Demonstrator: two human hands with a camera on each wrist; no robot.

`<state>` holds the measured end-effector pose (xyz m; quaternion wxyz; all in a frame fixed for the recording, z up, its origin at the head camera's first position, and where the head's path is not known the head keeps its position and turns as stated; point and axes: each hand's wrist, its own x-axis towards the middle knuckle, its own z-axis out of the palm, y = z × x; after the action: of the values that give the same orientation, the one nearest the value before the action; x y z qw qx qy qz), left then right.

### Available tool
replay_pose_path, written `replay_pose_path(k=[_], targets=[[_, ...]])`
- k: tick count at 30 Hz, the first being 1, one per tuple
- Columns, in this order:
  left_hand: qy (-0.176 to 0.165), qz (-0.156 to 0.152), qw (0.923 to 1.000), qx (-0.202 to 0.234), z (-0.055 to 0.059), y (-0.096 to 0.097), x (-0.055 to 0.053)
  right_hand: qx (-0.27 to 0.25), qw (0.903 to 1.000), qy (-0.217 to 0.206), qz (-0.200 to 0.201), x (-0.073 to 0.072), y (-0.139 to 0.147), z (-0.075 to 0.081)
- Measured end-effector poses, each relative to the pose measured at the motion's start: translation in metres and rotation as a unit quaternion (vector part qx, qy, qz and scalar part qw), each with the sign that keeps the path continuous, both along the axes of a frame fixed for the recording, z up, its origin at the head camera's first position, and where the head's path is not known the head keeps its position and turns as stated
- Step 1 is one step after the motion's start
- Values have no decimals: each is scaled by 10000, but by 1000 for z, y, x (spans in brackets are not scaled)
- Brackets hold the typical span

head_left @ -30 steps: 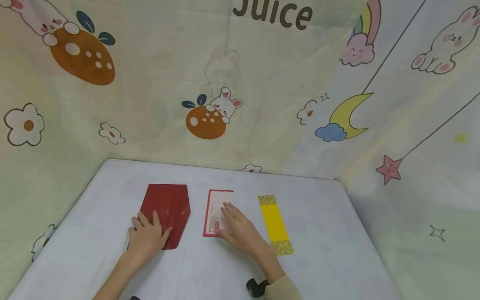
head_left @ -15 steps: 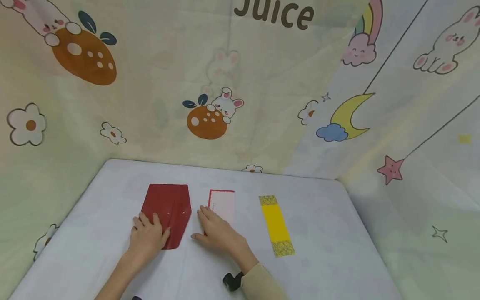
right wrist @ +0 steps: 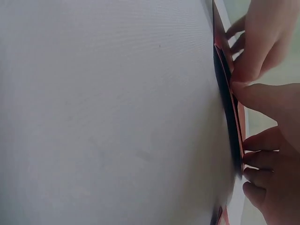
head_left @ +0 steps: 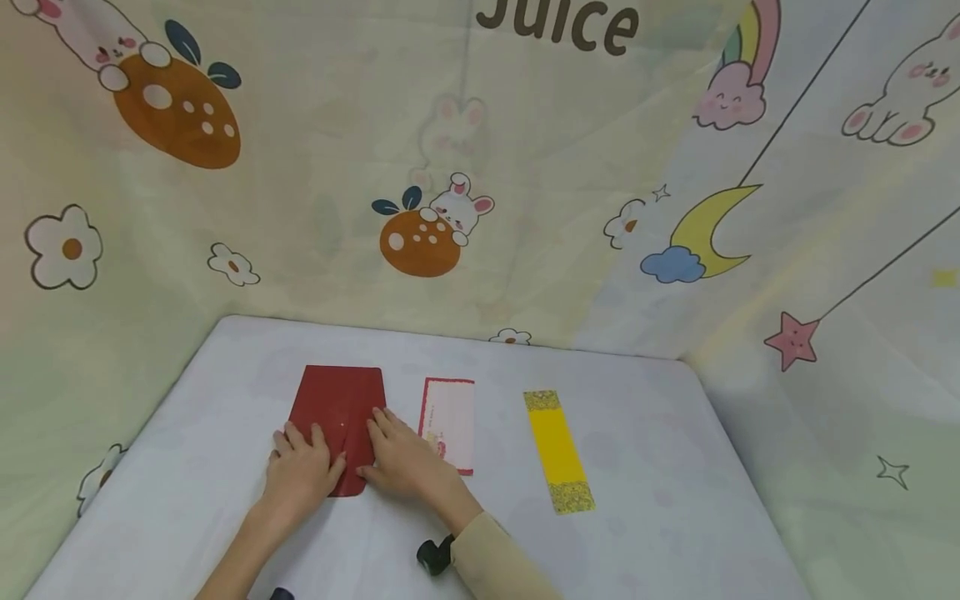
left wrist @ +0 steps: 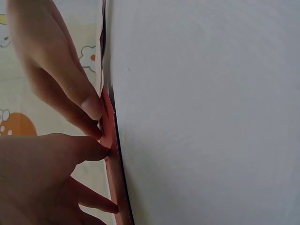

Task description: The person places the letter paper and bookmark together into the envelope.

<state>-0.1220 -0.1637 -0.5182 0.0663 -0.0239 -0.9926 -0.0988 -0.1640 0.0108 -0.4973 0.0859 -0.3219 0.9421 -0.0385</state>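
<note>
A red envelope (head_left: 341, 392) with a pointed flap on its right side lies on the white table. My left hand (head_left: 300, 471) rests on its lower left part, fingers spread. The fingertips and thumb of my right hand (head_left: 408, 458) touch the flap along the right edge. In the right wrist view, the envelope (right wrist: 229, 101) is seen edge-on and its flap stands slightly raised under the right hand (right wrist: 276, 154). The left wrist view has both hands close together on the envelope (left wrist: 115, 154).
A white card with a red border (head_left: 453, 417) lies right of the envelope, partly behind the right hand. Farther right is a yellow strip with glittery ends (head_left: 558, 450). The white table (head_left: 660, 500) meets a printed cloth wall (head_left: 322, 250) at the back.
My right hand has moved left, off the white card and onto the envelope's right edge. The left hand stays on the envelope. The head view has shifted slightly.
</note>
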Motion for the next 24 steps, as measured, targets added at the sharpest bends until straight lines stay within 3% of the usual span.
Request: replay_pose_path(k=[5, 16, 24], targets=[[25, -51, 9999, 121, 3, 1, 1, 54, 9999, -29, 125, -1, -6, -3], [-184, -184, 9960, 851, 9, -5, -2, 102, 9990, 139, 404, -2, -11, -5], [-425, -401, 9951, 795, 7, -4, -2, -93, 9995, -144, 279, -3, -11, -4]])
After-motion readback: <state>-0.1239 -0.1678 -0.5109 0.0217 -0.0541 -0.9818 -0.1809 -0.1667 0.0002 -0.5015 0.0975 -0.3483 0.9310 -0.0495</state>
